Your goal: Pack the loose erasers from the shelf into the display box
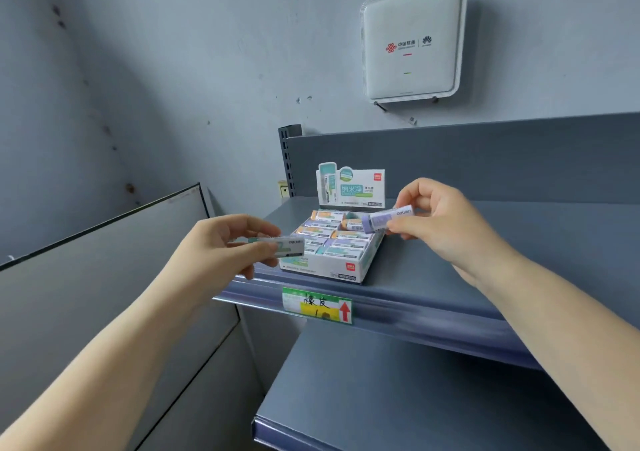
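head | left hand (225,242) pinches green eraser (282,245) | beside display box (332,242)

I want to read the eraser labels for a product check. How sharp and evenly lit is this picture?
Head view: soft, even light, no harsh glare; the display box throws a faint shadow on the shelf. Wide-angle bending curves the shelf edge. The green eraser in the left hand is slightly blurred; the brand name on the purple eraser in the right hand reads.

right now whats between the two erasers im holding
In the head view, the open display box sits between and just below the green eraser in the left hand and the purple eraser in the right hand.
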